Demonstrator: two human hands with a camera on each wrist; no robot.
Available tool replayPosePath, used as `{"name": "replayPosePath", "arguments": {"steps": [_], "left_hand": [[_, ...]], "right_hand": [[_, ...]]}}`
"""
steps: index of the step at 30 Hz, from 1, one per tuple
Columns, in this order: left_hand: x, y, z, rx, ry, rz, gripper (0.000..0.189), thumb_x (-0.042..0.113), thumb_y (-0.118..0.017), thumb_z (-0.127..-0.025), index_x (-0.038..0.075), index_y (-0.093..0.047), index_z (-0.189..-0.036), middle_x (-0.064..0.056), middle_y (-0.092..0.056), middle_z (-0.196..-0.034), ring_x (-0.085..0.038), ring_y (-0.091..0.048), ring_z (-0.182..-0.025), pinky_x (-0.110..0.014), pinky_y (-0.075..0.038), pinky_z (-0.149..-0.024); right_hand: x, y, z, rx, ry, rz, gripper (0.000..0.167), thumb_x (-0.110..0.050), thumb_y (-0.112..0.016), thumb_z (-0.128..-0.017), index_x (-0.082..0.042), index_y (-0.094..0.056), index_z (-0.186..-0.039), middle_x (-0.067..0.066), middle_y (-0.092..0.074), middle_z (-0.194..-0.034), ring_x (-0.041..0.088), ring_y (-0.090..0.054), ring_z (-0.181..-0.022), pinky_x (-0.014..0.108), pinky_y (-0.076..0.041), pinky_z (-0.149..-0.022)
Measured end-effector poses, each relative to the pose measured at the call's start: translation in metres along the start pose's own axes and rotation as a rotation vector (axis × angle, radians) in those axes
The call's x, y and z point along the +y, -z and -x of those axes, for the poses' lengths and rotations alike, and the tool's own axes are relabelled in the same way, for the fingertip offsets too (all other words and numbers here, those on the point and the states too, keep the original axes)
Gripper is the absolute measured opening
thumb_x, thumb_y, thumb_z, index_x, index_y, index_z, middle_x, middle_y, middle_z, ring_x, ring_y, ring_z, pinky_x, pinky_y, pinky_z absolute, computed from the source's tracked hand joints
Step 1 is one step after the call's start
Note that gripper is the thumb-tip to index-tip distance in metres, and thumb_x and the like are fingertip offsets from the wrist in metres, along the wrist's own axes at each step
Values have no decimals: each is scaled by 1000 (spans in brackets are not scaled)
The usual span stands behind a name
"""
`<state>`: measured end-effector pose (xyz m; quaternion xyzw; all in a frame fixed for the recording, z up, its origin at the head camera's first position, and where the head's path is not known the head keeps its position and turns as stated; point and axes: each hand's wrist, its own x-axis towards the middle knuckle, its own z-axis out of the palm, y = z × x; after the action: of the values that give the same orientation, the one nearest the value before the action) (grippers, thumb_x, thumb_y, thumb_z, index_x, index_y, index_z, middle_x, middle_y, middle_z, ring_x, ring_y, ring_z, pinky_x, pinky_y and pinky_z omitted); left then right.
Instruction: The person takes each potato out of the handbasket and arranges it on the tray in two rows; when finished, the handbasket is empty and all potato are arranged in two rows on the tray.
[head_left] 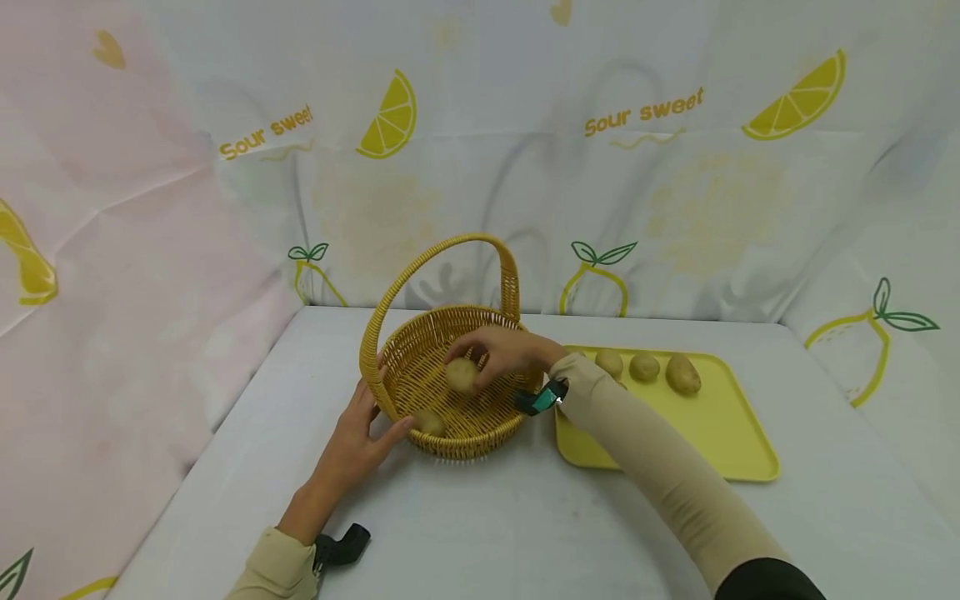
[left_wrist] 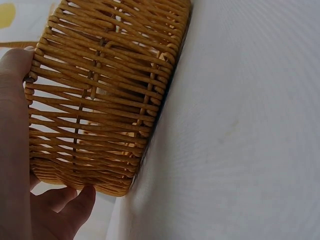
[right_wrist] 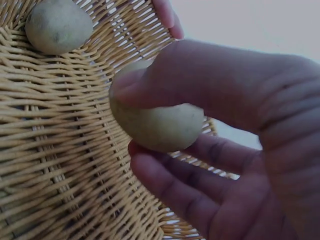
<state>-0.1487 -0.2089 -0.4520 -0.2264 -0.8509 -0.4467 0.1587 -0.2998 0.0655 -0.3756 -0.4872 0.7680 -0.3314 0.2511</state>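
Note:
My right hand (head_left: 504, 350) is inside the wicker basket (head_left: 465, 447), pinching a potato (right_wrist: 160, 122) between thumb and fingers above the woven bottom. Another potato (right_wrist: 59, 26) lies in the basket near the left front wall, partly behind the rim in the head view. My left hand (head_left: 358, 446) holds the basket's left side, its thumb at the rim and its fingers (left_wrist: 80, 207) against the outer wall. An arched handle (head_left: 442, 246) rises over the basket.
A yellow tray (head_left: 720, 442) lies to the right of the basket, with several potatoes (head_left: 683, 374) along its far side; my right forearm crosses over it. Both stand on a white table (head_left: 517, 533), backed by a lemon-print cloth (head_left: 480, 183).

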Motion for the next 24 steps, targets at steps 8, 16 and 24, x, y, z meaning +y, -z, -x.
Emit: {"name": "replayPosePath", "arguments": {"steps": [8,16,24], "left_hand": [[-1,1,1,-1,4,-22,88,15,-76,-97,4,-23,-166,-14,-18,-171,-36,-32,-149,-59,-44,-106],[-2,1,1,-1,-1,-25,87,15,-76,-97,5,-24,-165,-13,-17,-171,-35,-32,-150,-58,-45,-106],[-2,0,1,-2,2,-25,89,16,-76,-97,8,-22,-167,-14,-19,-171,-36,-35,-148,-58,-45,-106]], "right_hand": [[-6,3,10,50,41,-78,57,2,-80,-84,4,-62,-138,8,-63,-131,25,-62,-114,39,-55,-95],[-11,3,20,82,81,-131,58,5,-77,-83,4,-61,-139,11,-62,-135,26,-61,-113,45,-56,-93],[-10,2,29,116,86,-151,58,7,-76,-83,4,-61,-139,14,-61,-136,24,-62,-111,49,-56,-93]]}}
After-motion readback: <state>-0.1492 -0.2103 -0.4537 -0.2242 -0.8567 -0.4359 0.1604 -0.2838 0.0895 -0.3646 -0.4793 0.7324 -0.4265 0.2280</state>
